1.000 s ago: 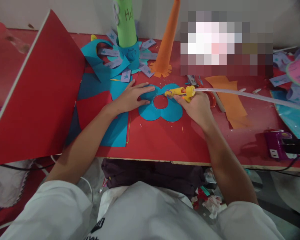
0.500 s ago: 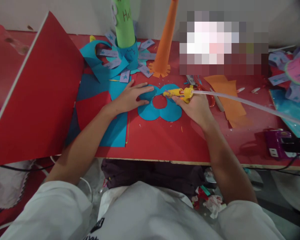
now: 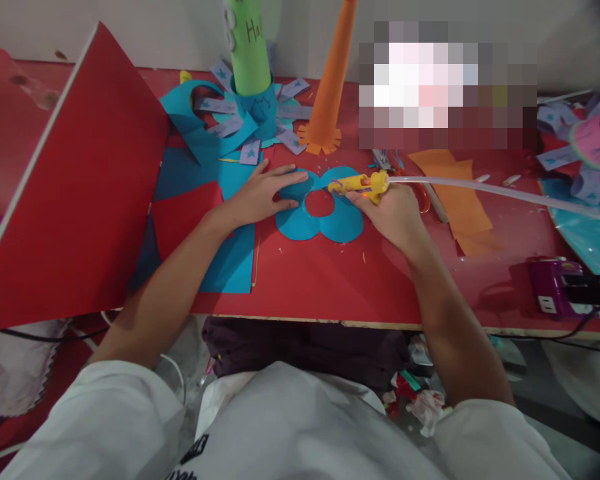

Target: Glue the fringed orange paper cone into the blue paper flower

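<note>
A blue paper flower point(image 3: 299, 227) with four rounded petals and a round hole in its middle lies flat on the red tabletop. My left hand point(image 3: 266, 192) rests with fingers spread on its upper left petal. My right hand point(image 3: 397, 212) is wrapped round a yellow hot glue gun point(image 3: 355, 185), whose tip is over the flower near the hole's upper right edge. A long clear glue stick point(image 3: 460, 185) sticks out of the gun's back toward the right. A small orange light glows on the gun.
Behind the flower stand an orange paper cone point(image 3: 327, 100) and a green paper tube point(image 3: 251, 53) in a blue base. Red board point(image 3: 85, 180) stands at left, beside blue sheets point(image 3: 235, 267). Orange paper scraps point(image 3: 455, 193) and a purple power adapter point(image 3: 555, 287) lie at right.
The glue gun has shifted slightly to the right, and its glue stick has swung up and away. A small orange light now shows on the gun. My left hand stays put.
</note>
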The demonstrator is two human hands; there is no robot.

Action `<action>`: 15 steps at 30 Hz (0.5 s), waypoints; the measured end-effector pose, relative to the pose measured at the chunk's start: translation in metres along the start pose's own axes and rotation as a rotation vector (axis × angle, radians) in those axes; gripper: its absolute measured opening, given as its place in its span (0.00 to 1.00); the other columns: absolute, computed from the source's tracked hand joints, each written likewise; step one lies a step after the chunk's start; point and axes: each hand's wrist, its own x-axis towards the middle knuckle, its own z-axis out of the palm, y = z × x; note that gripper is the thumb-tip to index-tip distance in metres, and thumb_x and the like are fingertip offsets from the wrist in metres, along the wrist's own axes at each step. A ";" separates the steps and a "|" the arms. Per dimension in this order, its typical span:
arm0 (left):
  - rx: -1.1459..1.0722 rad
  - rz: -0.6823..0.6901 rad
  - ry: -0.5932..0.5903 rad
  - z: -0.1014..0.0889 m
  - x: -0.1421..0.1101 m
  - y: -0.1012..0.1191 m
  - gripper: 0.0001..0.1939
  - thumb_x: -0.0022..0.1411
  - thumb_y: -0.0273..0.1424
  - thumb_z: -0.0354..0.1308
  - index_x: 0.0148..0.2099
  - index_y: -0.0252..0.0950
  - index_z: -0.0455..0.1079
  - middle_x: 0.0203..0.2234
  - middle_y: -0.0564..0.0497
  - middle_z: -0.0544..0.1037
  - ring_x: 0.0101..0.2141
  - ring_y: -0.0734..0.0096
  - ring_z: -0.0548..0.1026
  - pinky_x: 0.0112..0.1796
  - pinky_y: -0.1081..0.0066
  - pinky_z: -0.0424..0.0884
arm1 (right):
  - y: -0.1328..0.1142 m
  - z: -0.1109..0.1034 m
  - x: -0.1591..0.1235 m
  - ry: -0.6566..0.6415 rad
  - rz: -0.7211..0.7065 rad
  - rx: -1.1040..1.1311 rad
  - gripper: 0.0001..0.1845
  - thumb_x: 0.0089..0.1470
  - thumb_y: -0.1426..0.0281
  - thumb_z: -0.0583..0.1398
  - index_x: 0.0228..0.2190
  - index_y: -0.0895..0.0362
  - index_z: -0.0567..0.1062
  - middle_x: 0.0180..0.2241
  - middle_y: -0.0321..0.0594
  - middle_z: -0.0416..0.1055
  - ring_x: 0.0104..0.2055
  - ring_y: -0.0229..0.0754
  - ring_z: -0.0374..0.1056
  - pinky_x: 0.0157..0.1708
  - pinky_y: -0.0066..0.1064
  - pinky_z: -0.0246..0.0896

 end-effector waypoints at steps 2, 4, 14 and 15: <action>-0.002 0.000 -0.003 0.000 0.000 -0.001 0.32 0.76 0.43 0.62 0.78 0.49 0.67 0.78 0.48 0.68 0.81 0.48 0.57 0.79 0.35 0.30 | 0.001 0.000 0.000 0.021 -0.008 -0.013 0.26 0.69 0.42 0.63 0.39 0.53 0.82 0.34 0.47 0.82 0.40 0.55 0.79 0.37 0.41 0.67; -0.007 -0.003 -0.007 0.000 0.000 -0.001 0.32 0.77 0.43 0.62 0.78 0.49 0.67 0.78 0.49 0.68 0.80 0.47 0.57 0.79 0.34 0.30 | 0.003 0.001 0.000 0.045 -0.012 -0.024 0.27 0.68 0.42 0.64 0.38 0.53 0.82 0.34 0.47 0.82 0.39 0.55 0.79 0.36 0.41 0.67; -0.015 0.010 0.002 -0.001 0.000 -0.001 0.32 0.77 0.43 0.62 0.78 0.50 0.67 0.78 0.49 0.68 0.80 0.46 0.57 0.79 0.33 0.31 | 0.009 0.000 0.000 0.066 -0.032 0.040 0.27 0.64 0.40 0.67 0.38 0.51 0.85 0.35 0.47 0.84 0.39 0.58 0.81 0.36 0.44 0.69; -0.015 0.011 0.001 -0.001 0.000 -0.001 0.32 0.77 0.43 0.62 0.78 0.49 0.67 0.78 0.48 0.68 0.80 0.46 0.57 0.79 0.33 0.31 | 0.010 0.000 0.000 0.059 -0.041 0.057 0.26 0.65 0.40 0.67 0.40 0.51 0.85 0.36 0.47 0.85 0.39 0.58 0.81 0.37 0.44 0.70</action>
